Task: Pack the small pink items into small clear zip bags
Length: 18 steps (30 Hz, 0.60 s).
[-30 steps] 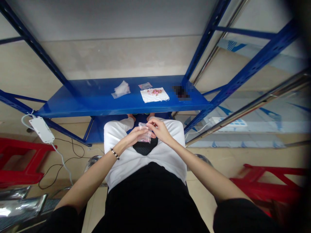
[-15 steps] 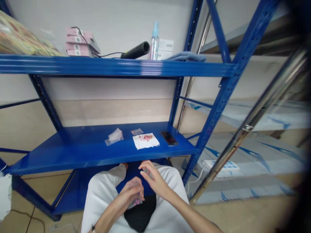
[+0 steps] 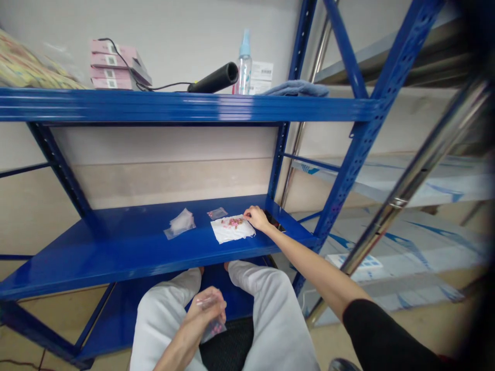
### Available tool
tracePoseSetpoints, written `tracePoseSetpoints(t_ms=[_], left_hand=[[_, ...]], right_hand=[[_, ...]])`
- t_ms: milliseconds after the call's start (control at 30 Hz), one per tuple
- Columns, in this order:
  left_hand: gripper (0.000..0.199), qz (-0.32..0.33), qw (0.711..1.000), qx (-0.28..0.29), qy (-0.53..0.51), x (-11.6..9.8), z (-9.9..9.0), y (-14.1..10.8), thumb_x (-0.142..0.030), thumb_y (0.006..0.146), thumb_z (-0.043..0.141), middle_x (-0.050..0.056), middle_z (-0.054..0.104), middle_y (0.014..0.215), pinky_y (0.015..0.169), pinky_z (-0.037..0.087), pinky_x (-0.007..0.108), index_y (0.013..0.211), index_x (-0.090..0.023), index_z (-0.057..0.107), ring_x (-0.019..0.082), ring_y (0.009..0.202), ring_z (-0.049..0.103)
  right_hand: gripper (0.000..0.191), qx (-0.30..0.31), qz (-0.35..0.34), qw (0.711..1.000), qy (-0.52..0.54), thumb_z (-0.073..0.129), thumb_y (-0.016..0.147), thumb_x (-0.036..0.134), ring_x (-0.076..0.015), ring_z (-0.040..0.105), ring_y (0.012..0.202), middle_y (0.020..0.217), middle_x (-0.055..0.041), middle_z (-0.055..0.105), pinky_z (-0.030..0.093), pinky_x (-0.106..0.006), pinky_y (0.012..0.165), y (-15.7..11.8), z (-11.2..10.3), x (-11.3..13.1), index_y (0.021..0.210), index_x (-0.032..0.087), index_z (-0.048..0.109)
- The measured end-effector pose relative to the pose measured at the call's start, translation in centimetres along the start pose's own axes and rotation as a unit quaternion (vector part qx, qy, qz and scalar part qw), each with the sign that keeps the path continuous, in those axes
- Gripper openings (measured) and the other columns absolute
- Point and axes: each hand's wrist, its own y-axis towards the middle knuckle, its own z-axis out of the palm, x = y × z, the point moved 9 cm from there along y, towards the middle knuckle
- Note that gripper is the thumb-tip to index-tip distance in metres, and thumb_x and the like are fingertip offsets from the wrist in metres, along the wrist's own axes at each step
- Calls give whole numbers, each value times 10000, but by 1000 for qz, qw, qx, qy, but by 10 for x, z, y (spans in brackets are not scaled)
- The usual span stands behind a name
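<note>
In my left hand (image 3: 209, 304), low between my knees, is a small clear plastic bag (image 3: 217, 327) with pink pieces at its bottom; my fingers are closed around its upper part. My right hand (image 3: 256, 217) reaches out over the blue shelf, to the right edge of a white cloth or paper sheet (image 3: 232, 235). Small pink and reddish pieces (image 3: 233, 222) lie heaped on that sheet. The right fingertips are pinched together beside the heap; whatever is between them is too small to make out.
Left on the blue shelf (image 3: 127, 242) lies a pile of clear bags (image 3: 181, 222). A small bag with pieces (image 3: 217, 213) sits behind the sheet. A dark phone-like object (image 3: 275, 221) is partly behind my right hand. The upper shelf beam (image 3: 154, 105) crosses above.
My right hand has moved from beside my left hand, forward and right to the pieces on the white sheet. The left hand still holds the bag low down. The view has shifted slightly.
</note>
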Motion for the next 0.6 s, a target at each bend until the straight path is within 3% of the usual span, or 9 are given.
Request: tracePoseSetpoints(t_ms=[233,600], left_hand=[[254,-30,999,-18,-26,7,-3,-5,-374,743,765,-5,556,615,505,377,238,795,-205,583,117,529,507],[265,-9,999,-33,-19,0,-15,0,-364,743,753,4,596,631,437,336,216,837,-183,583,108,484,508]], right_hand=[[90,14,10,1000,-24,699,821,268,-218,571,935,949,-92,696,421,-278,823,22,16,-9,808,199,756],[91,21,98,995,17,712,765,204,-176,638,815,874,-97,740,465,-240,774,16,18,-2,816,156,770]])
